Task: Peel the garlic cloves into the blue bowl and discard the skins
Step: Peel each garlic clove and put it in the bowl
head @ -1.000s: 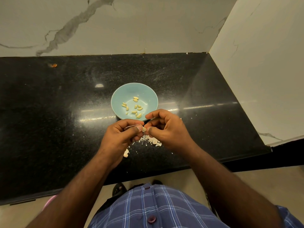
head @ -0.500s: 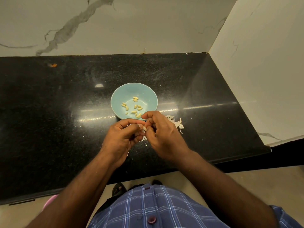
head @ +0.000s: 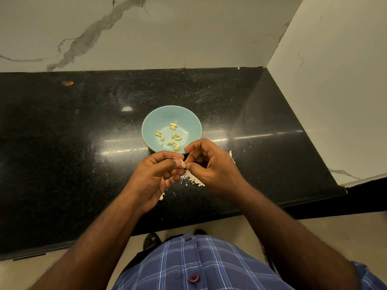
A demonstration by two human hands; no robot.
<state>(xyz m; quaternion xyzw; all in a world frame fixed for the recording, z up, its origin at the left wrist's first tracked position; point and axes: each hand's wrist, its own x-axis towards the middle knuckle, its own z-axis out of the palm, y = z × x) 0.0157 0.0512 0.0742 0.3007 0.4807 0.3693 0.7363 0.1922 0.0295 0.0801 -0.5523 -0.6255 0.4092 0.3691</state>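
The person is standing at the black tabletop and holding both hands just near the blue bowl. The left hand is pinching a small garlic clove between thumb and fingers, with a thin strip of skin sticking out to the left. The right hand is pinching the same clove from the right side. Peeled cloves are lying inside the bowl. Garlic skins are lying on the tabletop under the hands, some also at the right of the right hand.
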